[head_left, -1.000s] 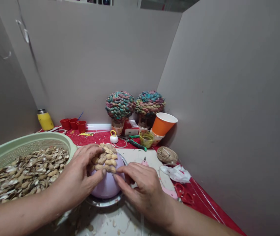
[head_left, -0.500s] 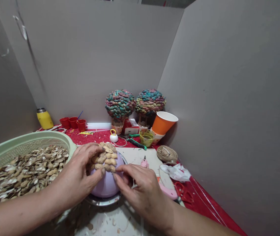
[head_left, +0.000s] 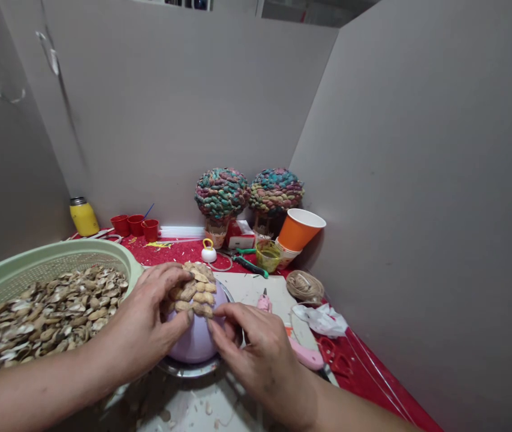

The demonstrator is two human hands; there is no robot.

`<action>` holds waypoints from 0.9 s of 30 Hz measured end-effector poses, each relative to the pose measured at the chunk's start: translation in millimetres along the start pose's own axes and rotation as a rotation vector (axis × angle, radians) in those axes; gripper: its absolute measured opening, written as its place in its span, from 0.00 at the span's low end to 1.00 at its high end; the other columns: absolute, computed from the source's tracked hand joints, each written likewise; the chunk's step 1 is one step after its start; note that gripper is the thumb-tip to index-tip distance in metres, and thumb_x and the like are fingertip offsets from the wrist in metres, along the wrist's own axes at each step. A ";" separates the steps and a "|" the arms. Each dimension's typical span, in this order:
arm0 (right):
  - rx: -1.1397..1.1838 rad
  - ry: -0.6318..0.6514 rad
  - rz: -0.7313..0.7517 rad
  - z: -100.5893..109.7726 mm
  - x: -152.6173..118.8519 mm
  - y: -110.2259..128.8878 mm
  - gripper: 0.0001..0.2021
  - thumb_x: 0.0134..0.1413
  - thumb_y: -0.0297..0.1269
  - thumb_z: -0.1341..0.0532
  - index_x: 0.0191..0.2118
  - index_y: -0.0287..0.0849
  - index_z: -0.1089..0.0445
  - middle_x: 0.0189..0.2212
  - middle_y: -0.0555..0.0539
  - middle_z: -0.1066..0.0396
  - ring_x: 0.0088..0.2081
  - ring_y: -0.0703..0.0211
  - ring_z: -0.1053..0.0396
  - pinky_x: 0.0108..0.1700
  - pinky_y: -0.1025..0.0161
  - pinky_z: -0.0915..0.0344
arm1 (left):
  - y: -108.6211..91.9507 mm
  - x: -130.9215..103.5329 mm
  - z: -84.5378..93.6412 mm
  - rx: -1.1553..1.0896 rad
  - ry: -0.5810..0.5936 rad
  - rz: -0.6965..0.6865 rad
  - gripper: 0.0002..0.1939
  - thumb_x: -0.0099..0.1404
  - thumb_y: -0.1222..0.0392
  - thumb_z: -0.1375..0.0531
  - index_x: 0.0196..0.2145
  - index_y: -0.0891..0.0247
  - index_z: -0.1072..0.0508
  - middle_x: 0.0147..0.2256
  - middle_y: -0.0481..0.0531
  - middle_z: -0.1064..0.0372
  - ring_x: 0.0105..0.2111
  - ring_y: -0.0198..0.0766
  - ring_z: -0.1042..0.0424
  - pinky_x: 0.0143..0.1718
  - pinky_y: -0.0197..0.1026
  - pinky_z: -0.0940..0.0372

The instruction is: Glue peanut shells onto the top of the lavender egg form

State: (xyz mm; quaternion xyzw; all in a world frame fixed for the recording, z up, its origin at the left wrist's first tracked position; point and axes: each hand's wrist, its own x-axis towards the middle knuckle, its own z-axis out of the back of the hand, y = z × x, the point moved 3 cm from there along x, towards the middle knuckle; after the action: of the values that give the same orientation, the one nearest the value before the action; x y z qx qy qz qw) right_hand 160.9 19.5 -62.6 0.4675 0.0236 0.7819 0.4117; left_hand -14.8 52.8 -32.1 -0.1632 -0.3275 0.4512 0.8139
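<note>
A smooth light-purple ball (head_left: 193, 345) sits in a round metal dish (head_left: 187, 370) in front of me. Rows of peanut shells (head_left: 202, 292) cover its upper part. My left hand (head_left: 157, 306) curves around the ball's left side, its fingertips on the top shells and its thumb against the lowest row. On the right, thumb and forefinger of my right hand (head_left: 251, 342) pinch the end shell of that lowest row, pressed against the ball. The ball's left side is hidden behind my left hand.
At left stands a green colander (head_left: 132, 264) full of loose shells. A pink glue gun (head_left: 305, 354), red scissors (head_left: 341, 363) and twine (head_left: 304, 286) lie at right. Behind are pliers (head_left: 251, 266), cups (head_left: 298, 231) and two coloured shell-covered balls (head_left: 222, 193) on stands. Grey panels (head_left: 170, 108) enclose the table.
The view has shifted slightly, so the background sits a little lower. Both hands keep nearly the same hold on the ball and shells.
</note>
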 end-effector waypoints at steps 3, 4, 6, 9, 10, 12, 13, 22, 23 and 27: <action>-0.028 0.010 0.030 1.4 0.8 1.6 0.04 0.60 0.29 0.42 0.35 0.40 0.31 0.21 0.52 0.32 0.22 0.61 0.33 0.28 0.65 0.38 | 0.9 -1.0 -0.2 0.003 -0.004 -0.005 0.18 0.58 0.66 0.43 0.47 0.58 0.31 0.50 0.56 0.32 0.52 0.50 0.34 0.55 0.56 0.38; -0.041 0.012 0.043 1.8 1.0 1.9 0.04 0.60 0.29 0.43 0.35 0.40 0.31 0.21 0.52 0.32 0.22 0.61 0.33 0.28 0.64 0.38 | 1.0 -1.0 -0.2 0.003 -0.002 -0.005 0.19 0.58 0.66 0.43 0.47 0.59 0.31 0.50 0.57 0.32 0.52 0.50 0.34 0.55 0.57 0.38; -0.069 0.017 0.069 2.5 1.2 2.2 0.04 0.61 0.29 0.43 0.36 0.40 0.31 0.22 0.51 0.32 0.23 0.60 0.33 0.28 0.64 0.38 | 0.6 -0.2 -0.3 0.002 0.000 -0.004 0.19 0.57 0.66 0.43 0.47 0.60 0.31 0.50 0.58 0.32 0.52 0.51 0.34 0.55 0.58 0.38; -0.117 0.036 0.121 3.0 1.3 2.9 0.04 0.62 0.29 0.44 0.36 0.40 0.32 0.24 0.49 0.30 0.24 0.59 0.32 0.29 0.63 0.38 | -0.6 1.9 -0.6 -0.001 0.009 -0.004 0.19 0.56 0.66 0.44 0.47 0.62 0.31 0.50 0.59 0.32 0.52 0.52 0.35 0.55 0.58 0.39; -0.134 0.042 0.135 3.2 1.5 3.2 0.05 0.62 0.29 0.44 0.36 0.40 0.32 0.24 0.49 0.29 0.25 0.58 0.32 0.29 0.62 0.38 | -0.7 2.4 -0.7 -0.002 0.015 -0.004 0.19 0.57 0.67 0.45 0.47 0.62 0.31 0.50 0.59 0.32 0.52 0.52 0.35 0.55 0.58 0.39; -0.166 0.050 0.153 3.7 1.9 3.6 0.05 0.62 0.29 0.45 0.36 0.40 0.32 0.25 0.47 0.28 0.26 0.57 0.31 0.30 0.61 0.38 | -0.3 2.6 -1.1 -0.002 0.020 -0.004 0.19 0.57 0.67 0.45 0.47 0.61 0.31 0.50 0.58 0.32 0.52 0.51 0.35 0.55 0.58 0.39; -0.178 0.052 0.157 3.9 2.1 3.8 0.05 0.63 0.29 0.45 0.36 0.40 0.32 0.25 0.47 0.28 0.26 0.56 0.30 0.30 0.61 0.38 | 0.3 2.3 -1.2 -0.002 0.018 -0.004 0.19 0.57 0.67 0.45 0.47 0.61 0.31 0.50 0.58 0.32 0.52 0.51 0.35 0.55 0.58 0.39; -0.224 0.076 0.178 6.4 3.8 6.4 0.06 0.63 0.29 0.45 0.36 0.39 0.33 0.26 0.47 0.29 0.26 0.57 0.32 0.30 0.61 0.39 | 2.0 1.4 -1.4 -0.015 0.007 -0.016 0.18 0.58 0.66 0.44 0.47 0.58 0.32 0.50 0.55 0.32 0.52 0.49 0.35 0.55 0.56 0.40; -0.214 0.081 0.188 6.8 3.9 6.4 0.05 0.63 0.28 0.46 0.37 0.39 0.32 0.26 0.47 0.29 0.26 0.57 0.32 0.30 0.61 0.39 | 1.5 1.6 -1.2 -0.018 0.010 -0.012 0.18 0.58 0.66 0.44 0.47 0.58 0.32 0.49 0.55 0.32 0.52 0.49 0.35 0.55 0.56 0.40; -0.232 0.108 0.326 6.3 3.0 7.3 0.09 0.64 0.27 0.47 0.43 0.35 0.31 0.25 0.46 0.31 0.25 0.57 0.36 0.27 0.61 0.41 | 0.1 1.8 -0.5 -0.024 0.020 -0.002 0.16 0.59 0.64 0.43 0.46 0.58 0.31 0.49 0.55 0.32 0.51 0.50 0.35 0.54 0.57 0.40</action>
State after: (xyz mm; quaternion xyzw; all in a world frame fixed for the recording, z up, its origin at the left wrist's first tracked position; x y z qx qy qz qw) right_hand 160.4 14.5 -53.9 0.3718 -0.1206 0.8597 0.3287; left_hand -13.8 54.4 -31.9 -0.1772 -0.3248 0.4450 0.8156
